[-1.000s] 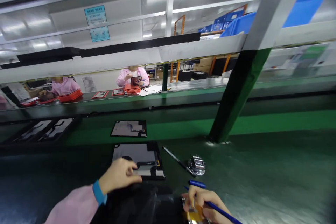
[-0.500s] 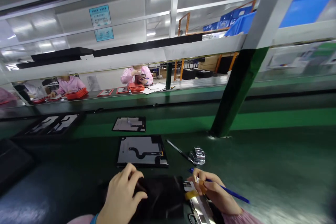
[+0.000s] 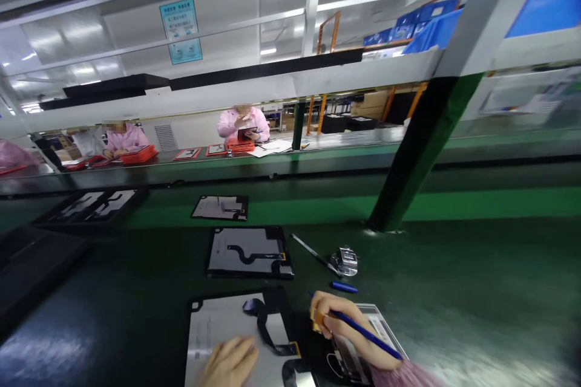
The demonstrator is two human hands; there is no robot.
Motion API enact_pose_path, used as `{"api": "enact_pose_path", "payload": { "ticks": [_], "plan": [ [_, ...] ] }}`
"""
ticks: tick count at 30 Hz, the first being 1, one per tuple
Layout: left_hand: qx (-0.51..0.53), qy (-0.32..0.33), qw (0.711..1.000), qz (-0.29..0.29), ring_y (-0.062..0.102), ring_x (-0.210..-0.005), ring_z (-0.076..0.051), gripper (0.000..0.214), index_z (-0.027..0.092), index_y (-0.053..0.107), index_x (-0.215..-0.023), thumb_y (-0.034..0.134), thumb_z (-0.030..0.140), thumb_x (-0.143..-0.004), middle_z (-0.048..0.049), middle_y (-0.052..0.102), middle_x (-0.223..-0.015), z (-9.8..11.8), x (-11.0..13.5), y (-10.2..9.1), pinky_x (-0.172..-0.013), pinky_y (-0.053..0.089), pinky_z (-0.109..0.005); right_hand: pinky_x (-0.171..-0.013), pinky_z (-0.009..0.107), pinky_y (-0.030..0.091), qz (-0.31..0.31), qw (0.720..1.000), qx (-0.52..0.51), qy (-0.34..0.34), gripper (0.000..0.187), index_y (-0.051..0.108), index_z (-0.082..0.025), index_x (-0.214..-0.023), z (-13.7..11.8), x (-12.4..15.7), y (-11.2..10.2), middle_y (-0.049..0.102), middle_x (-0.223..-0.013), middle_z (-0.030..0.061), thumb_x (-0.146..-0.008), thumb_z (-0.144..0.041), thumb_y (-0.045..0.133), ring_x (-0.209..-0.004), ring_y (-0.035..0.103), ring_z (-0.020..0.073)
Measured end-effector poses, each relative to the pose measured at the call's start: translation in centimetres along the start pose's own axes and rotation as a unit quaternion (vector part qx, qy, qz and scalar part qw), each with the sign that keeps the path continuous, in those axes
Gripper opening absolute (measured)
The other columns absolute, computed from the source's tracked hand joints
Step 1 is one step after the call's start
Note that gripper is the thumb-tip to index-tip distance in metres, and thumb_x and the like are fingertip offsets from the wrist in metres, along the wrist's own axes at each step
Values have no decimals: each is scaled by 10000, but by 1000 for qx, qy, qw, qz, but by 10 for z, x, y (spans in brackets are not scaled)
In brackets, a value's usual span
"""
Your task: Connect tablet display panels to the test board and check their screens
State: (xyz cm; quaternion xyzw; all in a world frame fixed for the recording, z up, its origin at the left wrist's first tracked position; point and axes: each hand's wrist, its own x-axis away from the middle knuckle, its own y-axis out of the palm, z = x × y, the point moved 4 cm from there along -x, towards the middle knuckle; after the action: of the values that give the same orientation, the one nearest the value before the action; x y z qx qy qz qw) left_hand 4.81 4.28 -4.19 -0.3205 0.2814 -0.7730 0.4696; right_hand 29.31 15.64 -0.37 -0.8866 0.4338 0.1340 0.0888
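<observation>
1. Right hand [image 3: 349, 331]: fingers closed round a blue pen [image 3: 370, 335], with the fingertips pinching a yellow tab [image 3: 316, 318].
2. Left hand [image 3: 229, 363]: lies flat and unclenched on the grey back of the near panel [image 3: 218, 323]. The panel sits beneath both hands on the green surface [image 3: 454, 290].
3. Just beyond the right hand: blue cap [image 3: 344, 286], metal clip [image 3: 347, 260], slim stylus [image 3: 313, 253].
4. Ahead of the left hand: second panel [image 3: 249, 251]; farther off, third panel [image 3: 220, 207].
</observation>
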Motion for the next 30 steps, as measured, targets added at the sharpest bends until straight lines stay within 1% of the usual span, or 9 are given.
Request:
{"api": "enact_pose_path", "payload": {
  "ticks": [2,4,6,10,13,15,18,22,30],
  "plan": [
    [129,-53,987,83,375,-1373,-380,626,274,552,-1339,734,427,-760,-112,487,-1469,7,-8,-12,-1149,229,-577,-569,304,416,-2,999,46,-12,402,530,-203,-605,-3,-7,9,545,-676,30,-901,-475,532,-601,502,166],
    [277,-110,940,168,491,-1262,-356,555,217,657,-1216,772,421,-712,-141,604,-1339,11,-20,-19,-1128,283,-515,-582,308,415,2,998,65,-24,411,513,-208,-601,-3,-13,15,532,-661,28,-897,-493,539,-617,499,174],
    [389,-152,888,193,611,-1069,-335,514,169,698,-1061,785,492,-670,-158,693,-1128,13,-37,-18,-1010,412,-493,-598,312,416,4,997,67,-26,400,520,-208,-615,-2,-16,19,533,-666,29,-901,-487,546,-623,499,174],
    [525,-200,806,188,687,-919,-286,472,175,599,-861,701,609,-707,-134,705,-947,14,-65,-16,-838,517,-421,-613,305,429,3,997,71,-29,417,536,-203,-618,-2,-17,23,554,-678,30,-912,-498,537,-634,522,170],
    [597,-189,743,234,686,-942,-211,447,237,450,-776,752,551,-678,-53,683,-867,15,-73,-18,-857,502,-315,-622,296,434,3,997,72,-29,412,551,-200,-625,-3,-16,24,562,-685,27,-916,-491,541,-644,534,165],
    [623,-165,719,260,682,-855,-157,484,255,366,-748,781,487,-659,8,654,-775,19,-74,-19,-820,491,-260,-614,292,429,10,997,72,-26,401,558,-198,-638,-3,-16,24,556,-690,24,-924,-478,535,-638,525,160],
    [641,-125,715,248,651,-715,-127,421,251,390,-806,770,351,-656,20,672,-728,28,-72,-16,-683,471,-230,-584,283,412,32,997,73,-20,416,536,-198,-632,-2,-16,23,532,-694,19,-936,-481,504,-622,501,153],
    [626,-75,749,204,582,-568,-117,371,239,440,-917,705,240,-657,44,658,-594,40,-63,-13,-551,385,-217,-581,283,404,45,996,76,-14,443,482,-200,-588,-2,-16,26,518,-684,17,-936,-475,483,-619,500,153],
    [552,17,815,176,567,-575,-118,399,220,535,-930,782,372,-657,3,728,-646,42,-53,-11,-587,378,-223,-587,278,396,29,995,91,-11,316,464,-204,-589,-3,-15,36,516,-650,7,-881,-310,523,-601,503,149]
  ]
}}
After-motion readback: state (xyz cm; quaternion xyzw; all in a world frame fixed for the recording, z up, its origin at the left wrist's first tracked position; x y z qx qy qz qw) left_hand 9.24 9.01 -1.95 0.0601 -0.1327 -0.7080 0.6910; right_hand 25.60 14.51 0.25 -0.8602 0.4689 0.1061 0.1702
